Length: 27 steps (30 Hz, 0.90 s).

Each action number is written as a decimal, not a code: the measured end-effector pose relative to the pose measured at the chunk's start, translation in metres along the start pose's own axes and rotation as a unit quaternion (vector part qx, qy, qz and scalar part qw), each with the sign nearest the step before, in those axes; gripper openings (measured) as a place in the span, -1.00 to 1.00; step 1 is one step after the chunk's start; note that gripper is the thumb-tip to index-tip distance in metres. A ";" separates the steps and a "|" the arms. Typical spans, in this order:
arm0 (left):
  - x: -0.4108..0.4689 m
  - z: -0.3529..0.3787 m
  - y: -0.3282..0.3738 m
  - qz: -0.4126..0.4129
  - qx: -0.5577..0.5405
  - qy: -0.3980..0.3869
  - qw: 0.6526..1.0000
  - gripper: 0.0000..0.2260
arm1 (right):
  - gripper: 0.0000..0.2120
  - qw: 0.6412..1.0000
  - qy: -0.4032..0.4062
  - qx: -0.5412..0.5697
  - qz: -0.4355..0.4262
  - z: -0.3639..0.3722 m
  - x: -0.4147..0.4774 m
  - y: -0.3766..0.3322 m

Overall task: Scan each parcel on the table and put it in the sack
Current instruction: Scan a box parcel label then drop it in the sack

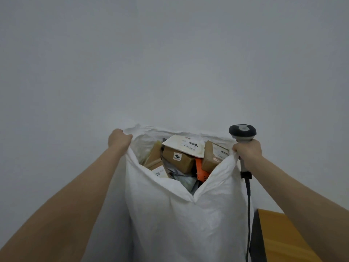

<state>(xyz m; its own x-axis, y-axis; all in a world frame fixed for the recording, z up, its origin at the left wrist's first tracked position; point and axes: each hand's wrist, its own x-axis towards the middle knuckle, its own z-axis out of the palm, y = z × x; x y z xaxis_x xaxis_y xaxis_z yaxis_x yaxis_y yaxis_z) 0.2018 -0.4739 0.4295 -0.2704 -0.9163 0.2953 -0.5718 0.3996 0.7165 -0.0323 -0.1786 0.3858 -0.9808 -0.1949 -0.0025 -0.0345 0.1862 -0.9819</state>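
A tall white woven sack [181, 220] stands in front of me with its mouth held wide. My left hand [119, 138] grips the sack's rim at the upper left. My right hand [248, 151] grips the grey barcode scanner [242, 132] by its handle and pinches the rim at the upper right too. Inside lie several parcels: a brown box labelled 7105 [179, 160], a white padded mailer [186, 145], a brown box [214, 156] on the right and an orange packet [201, 172].
A plain pale wall [170, 63] fills the background. The wooden table's corner [283, 237] shows at the lower right, with its dark side facing the sack. The scanner's black cable [249, 214] hangs down between sack and table.
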 end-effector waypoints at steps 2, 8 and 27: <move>0.007 -0.008 0.014 0.033 0.055 0.009 0.998 -0.61 | -0.81 1.000 -0.006 -0.012 -0.022 -0.004 0.003 -0.008; 0.005 0.017 0.043 0.092 0.313 -0.048 0.944 -0.47 | -0.74 0.994 -0.112 -0.006 0.015 -0.029 0.008 -0.013; 0.040 0.202 0.164 0.269 0.327 -0.180 0.888 -0.49 | -0.66 0.967 -0.140 -0.207 -0.045 -0.030 0.162 -0.019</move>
<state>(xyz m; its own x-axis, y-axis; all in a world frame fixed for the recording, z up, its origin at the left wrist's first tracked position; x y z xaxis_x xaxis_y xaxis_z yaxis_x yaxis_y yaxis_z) -0.0591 -0.4396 0.4315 -0.8029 -0.5686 0.1790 -0.5810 0.8137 -0.0214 -0.1960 -0.1846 0.4102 -0.8820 -0.4703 -0.0288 -0.2474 0.5143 -0.8212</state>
